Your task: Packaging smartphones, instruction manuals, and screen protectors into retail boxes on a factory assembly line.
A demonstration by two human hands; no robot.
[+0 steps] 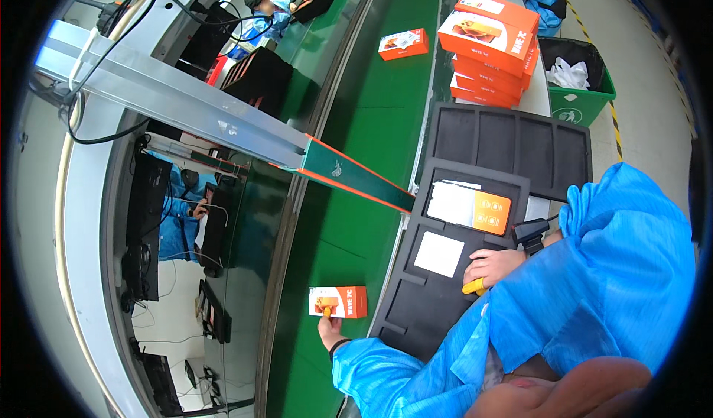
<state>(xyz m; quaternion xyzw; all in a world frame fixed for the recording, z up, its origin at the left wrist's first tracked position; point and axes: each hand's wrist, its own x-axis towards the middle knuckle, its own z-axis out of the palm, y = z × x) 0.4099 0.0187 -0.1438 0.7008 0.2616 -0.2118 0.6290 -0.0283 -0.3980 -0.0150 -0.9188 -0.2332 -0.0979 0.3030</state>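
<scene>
My left hand [330, 332] is over the green conveyor belt, gripping the near edge of an orange-and-white carton [349, 302]. A yellow-covered finger lies on its printed top; the other fingers are partly hidden. My right hand [493, 266] rests on a black compartment tray [407, 299], fingers loosely bent and apart, one in a yellow cover. Nothing shows in it. Beside it, a square white card [439, 254] lies on the tray. Farther up sits a flat phone-shaped piece [469, 206] with a white-and-orange face. A black device [530, 234] with a cable is on my right wrist.
Beyond the tray lies another black compartment tray [512, 144], then a stack of orange cartons [486, 35]. Another carton [403, 44] rides the conveyor belt [371, 121]. A metal beam [215, 117] crosses overhead. A green bin [583, 95] stands right; other people work nearby.
</scene>
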